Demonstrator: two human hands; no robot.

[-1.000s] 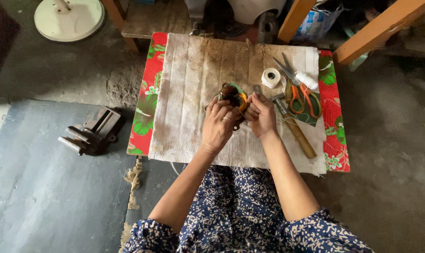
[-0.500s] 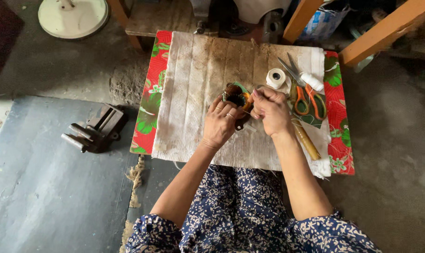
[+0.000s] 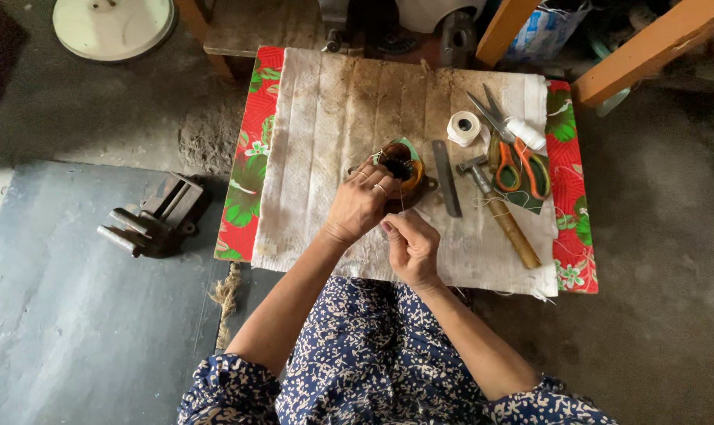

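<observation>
My left hand (image 3: 361, 203) grips a small round wound coil (image 3: 400, 167) of copper-brown wire with green and orange wrapping, holding it down on the white cloth (image 3: 325, 118). My right hand (image 3: 410, 245) sits nearer to me, fingers pinched on a thin thread (image 3: 401, 203) that runs up to the coil. Both hands are close together over the low table's middle.
To the right lie a metal file (image 3: 446, 177), a hammer (image 3: 500, 212), orange-handled scissors (image 3: 508, 149), a tape roll (image 3: 464, 127) and a white spool (image 3: 525, 132). A red floral cloth (image 3: 249, 161) edges the table. A bench vise (image 3: 156, 217) sits on the floor at left.
My right hand has drawn back from the coil toward my body, pulling the thread out. My left hand stays on the coil.
</observation>
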